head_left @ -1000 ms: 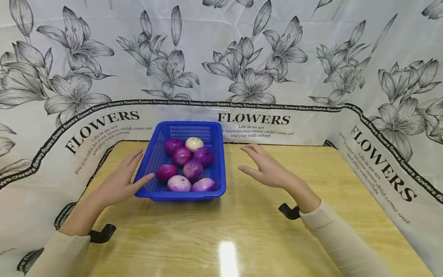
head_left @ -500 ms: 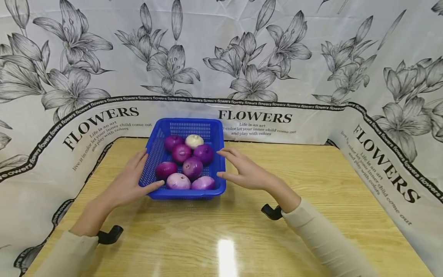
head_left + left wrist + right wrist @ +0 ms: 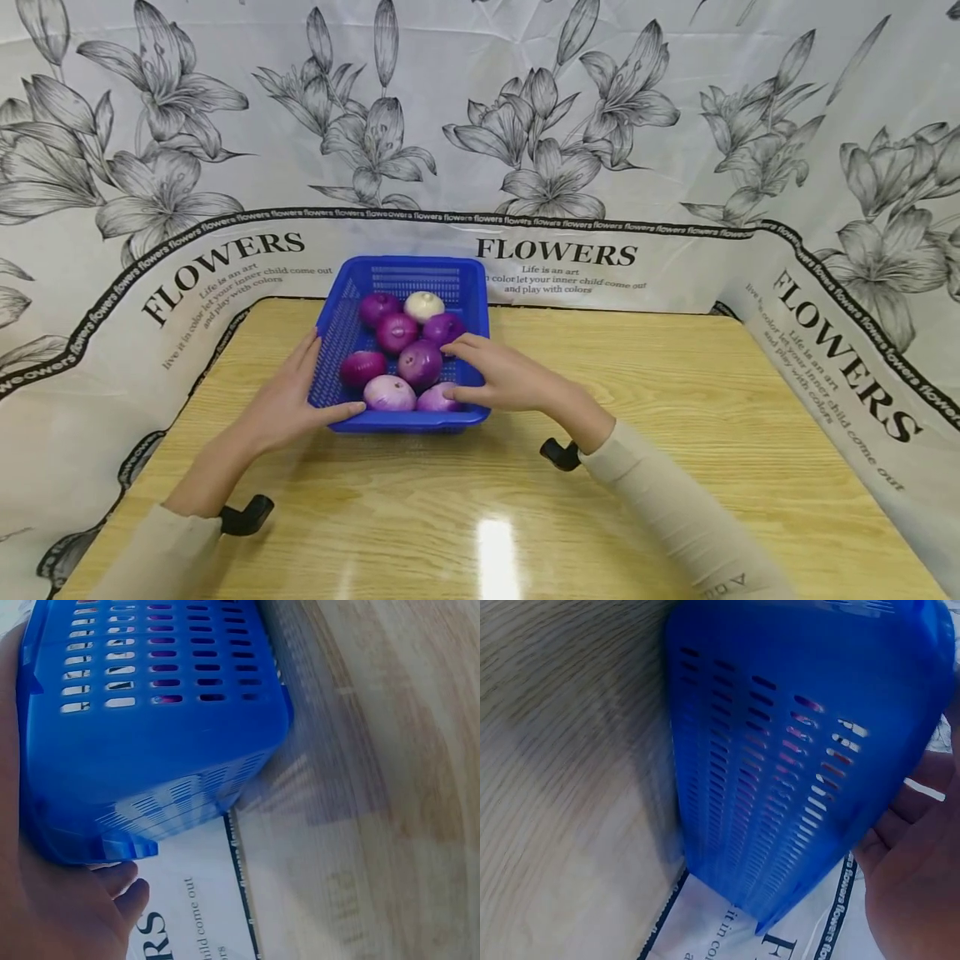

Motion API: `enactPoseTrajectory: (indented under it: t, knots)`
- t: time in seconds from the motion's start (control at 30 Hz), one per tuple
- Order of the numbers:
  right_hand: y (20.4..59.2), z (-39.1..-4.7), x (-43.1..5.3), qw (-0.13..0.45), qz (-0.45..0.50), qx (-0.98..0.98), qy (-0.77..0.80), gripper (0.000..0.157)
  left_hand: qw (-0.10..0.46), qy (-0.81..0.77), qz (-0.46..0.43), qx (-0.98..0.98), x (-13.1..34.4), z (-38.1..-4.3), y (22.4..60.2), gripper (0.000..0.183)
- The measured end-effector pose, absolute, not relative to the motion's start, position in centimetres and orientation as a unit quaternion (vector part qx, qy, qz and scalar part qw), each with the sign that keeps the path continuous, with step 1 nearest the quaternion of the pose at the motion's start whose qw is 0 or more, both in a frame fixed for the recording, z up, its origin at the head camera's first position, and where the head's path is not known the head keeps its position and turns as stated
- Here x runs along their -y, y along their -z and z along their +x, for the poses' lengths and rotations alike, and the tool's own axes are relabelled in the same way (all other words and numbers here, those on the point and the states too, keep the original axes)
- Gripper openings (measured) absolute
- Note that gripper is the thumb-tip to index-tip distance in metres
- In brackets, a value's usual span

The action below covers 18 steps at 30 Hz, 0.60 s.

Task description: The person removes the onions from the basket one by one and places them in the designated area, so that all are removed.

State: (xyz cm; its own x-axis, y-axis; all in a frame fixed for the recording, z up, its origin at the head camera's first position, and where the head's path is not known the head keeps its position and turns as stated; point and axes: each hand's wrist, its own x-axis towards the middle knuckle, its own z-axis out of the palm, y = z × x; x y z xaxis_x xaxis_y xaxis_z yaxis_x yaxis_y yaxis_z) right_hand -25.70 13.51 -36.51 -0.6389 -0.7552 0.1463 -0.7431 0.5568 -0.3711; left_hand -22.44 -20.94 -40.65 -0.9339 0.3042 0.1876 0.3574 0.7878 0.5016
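A blue plastic basket (image 3: 330, 354) with slotted walls stands on the wooden table and holds several purple onions (image 3: 396, 333) and one white onion (image 3: 423, 307). My left hand (image 3: 281, 408) lies along the basket's left side with its fingers extended and its thumb at the front-left rim. In the left wrist view some fingers (image 3: 120, 885) show beyond the rim corner. Over the right rim reaches my right hand (image 3: 506, 375), its fingertips close to the purple onions and its thumb over the front-right onion (image 3: 438, 397). Whether it touches an onion cannot be told.
The wooden table (image 3: 637, 467) extends in front of and right of the basket. White cloth (image 3: 637, 150) with a floral print and lettering hangs behind and at both sides. A black strap mount (image 3: 561, 454) sits at each wrist.
My left hand has come right against the basket's side. My right hand has moved left from beside the basket to over its right rim. The onions have stayed in place.
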Motion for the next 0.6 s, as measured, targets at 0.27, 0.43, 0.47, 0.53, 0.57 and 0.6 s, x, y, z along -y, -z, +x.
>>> enactPoseTrajectory:
  t: [0.27, 0.43, 0.47, 0.53, 0.57, 0.6]
  knots:
    - [37.3, -26.3, -12.0, 0.043, -0.466, -0.87, 0.153, 0.05, 0.034, 0.276, -0.171, 0.945, 20.8, -22.1, 40.7, 0.127]
    - [37.5, -26.3, -11.5, 0.044, -0.448, -0.883, 0.131, 0.049, 0.026, 0.277, -0.161, 0.947, 20.9, -22.0, 40.8, 0.127]
    - [37.4, -26.3, -11.3, 0.044, -0.443, -0.887, 0.126, 0.048, 0.026, 0.277, -0.16, 0.947, 20.9, -22.0, 40.8, 0.127]
    - [37.3, -26.2, -11.0, 0.047, -0.429, -0.895, 0.114, 0.044, 0.026, 0.276, -0.16, 0.947, 20.9, -22.1, 40.7, 0.126]
    - [37.2, -26.1, -10.9, 0.049, -0.42, -0.9, 0.104, 0.042, 0.025, 0.276, -0.16, 0.947, 20.9, -22.2, 40.7, 0.126]
    - [37.1, -26.1, -10.7, 0.052, -0.411, -0.905, 0.095, 0.04, 0.023, 0.276, -0.161, 0.947, 20.8, -22.2, 40.6, 0.126]
